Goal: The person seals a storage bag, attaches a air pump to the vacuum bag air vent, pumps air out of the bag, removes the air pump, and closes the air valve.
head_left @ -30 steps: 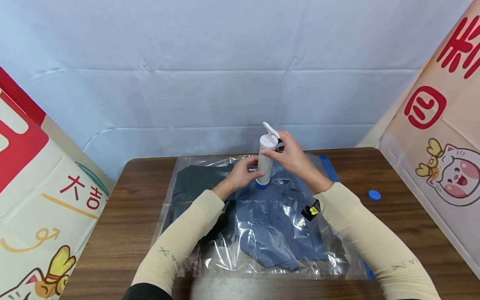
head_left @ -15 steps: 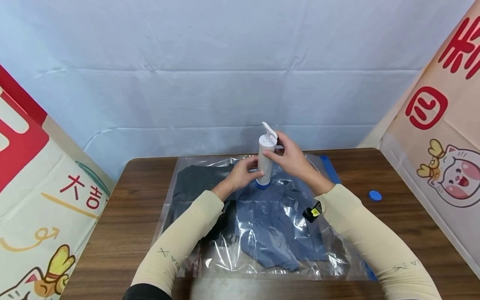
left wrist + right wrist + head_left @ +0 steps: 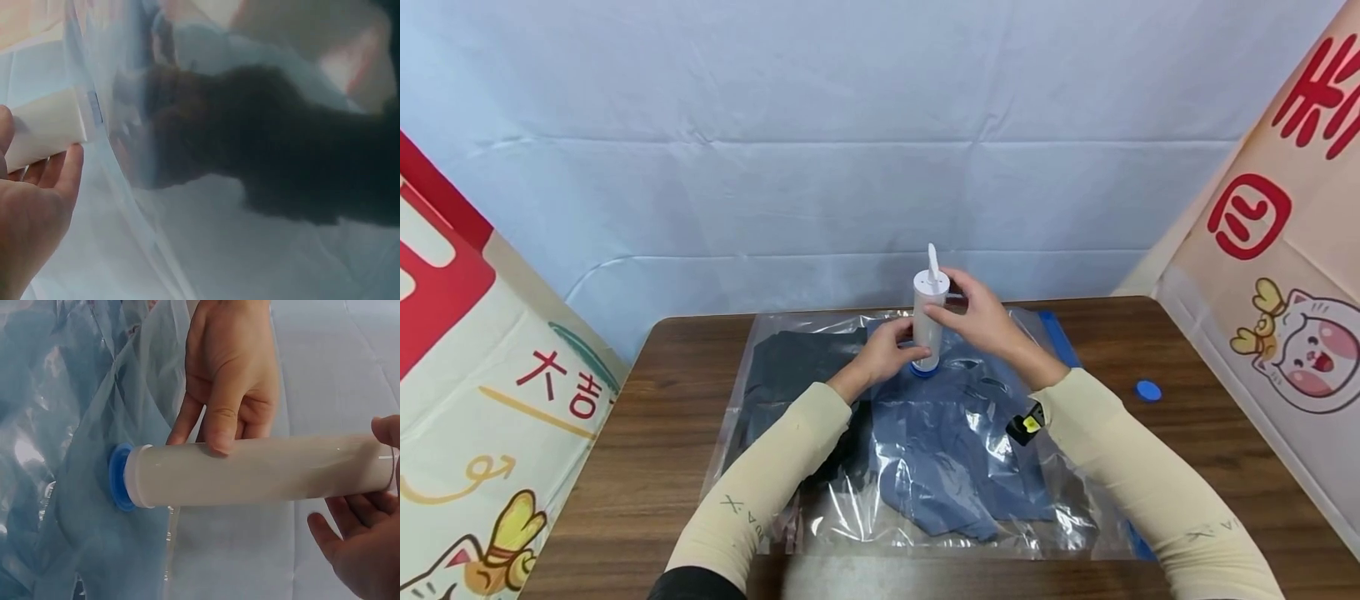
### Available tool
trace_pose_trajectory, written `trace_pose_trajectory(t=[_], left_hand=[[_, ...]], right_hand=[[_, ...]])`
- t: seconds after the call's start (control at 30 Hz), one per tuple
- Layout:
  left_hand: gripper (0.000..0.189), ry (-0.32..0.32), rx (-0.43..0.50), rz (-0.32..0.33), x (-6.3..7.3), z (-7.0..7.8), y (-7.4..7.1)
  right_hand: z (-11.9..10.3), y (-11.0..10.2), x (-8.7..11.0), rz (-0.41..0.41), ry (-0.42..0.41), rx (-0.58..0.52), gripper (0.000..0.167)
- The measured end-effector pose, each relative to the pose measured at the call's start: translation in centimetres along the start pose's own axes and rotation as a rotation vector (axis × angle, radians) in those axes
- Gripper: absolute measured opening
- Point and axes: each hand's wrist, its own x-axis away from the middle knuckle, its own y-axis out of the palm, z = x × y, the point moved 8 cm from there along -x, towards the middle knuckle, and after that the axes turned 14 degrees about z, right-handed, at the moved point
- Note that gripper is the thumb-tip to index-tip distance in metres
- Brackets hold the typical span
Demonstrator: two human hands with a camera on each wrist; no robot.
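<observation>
A white cylindrical hand pump [image 3: 928, 321] stands upright on the blue valve [image 3: 924, 372] of a clear vacuum storage bag [image 3: 842, 533]. Through the film show a dark garment [image 3: 797, 362] and a blue garment [image 3: 932, 442]. My left hand [image 3: 882, 352] holds the pump's lower part between thumb and fingers. Higher up, my right hand [image 3: 983, 323] grips it with the thumb in front, the fingers partly hidden behind. The white handle [image 3: 933, 263] rises from the pump's top. In the right wrist view the pump's foot meets the blue valve ring [image 3: 119, 477].
A round blue cap [image 3: 1148, 391] lies on the wooden table [image 3: 1195, 467], right of the bag. The bag's blue zip strip [image 3: 1062, 337] runs along its right side. Behind the table hangs a pale cloth backdrop [image 3: 865, 192], with printed banners [image 3: 1270, 250] at the sides.
The pump's handle has turned from slanting right to nearly edge-on and upright. The pump's top and my right fingers have shifted slightly left; my left hand stays around the lower part.
</observation>
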Motion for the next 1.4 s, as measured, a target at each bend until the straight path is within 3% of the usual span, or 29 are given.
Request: trace_pose_trajectory(t=[0.17,0.47,0.7,0.97,1.13,1.4], left_hand=[[0.055,0.011,0.031,0.002,0.1,-0.1,-0.1],[0.058,0.005,0.034,0.085,0.2,-0.1,-0.2],[0.053,-0.003,0.009,0.08,0.1,-0.3,-0.1],[0.062,-0.042,0.069,0.071,0.4,-0.3,0.1],[0.054,-0.045,0.083,0.105,0.4,-0.3,0.1],[0.05,-0.035,0.07,0.091,0.3,-0.3,0.1]], right_hand=[[0.4,0.2,0.1,-0.004,0.002,-0.041,0.061],[0.9,-0.2,0.0,0.067,0.019,0.065,0.053],[0.7,0.0,0.2,0.041,-0.004,0.015,0.066],[0.7,0.2,0.3,0.039,-0.007,0.001,0.057],[0.8,0.2,0.3,0.039,0.004,-0.006,0.058],[1.1,0.0,0.5,0.02,-0.019,-0.049,0.058]])
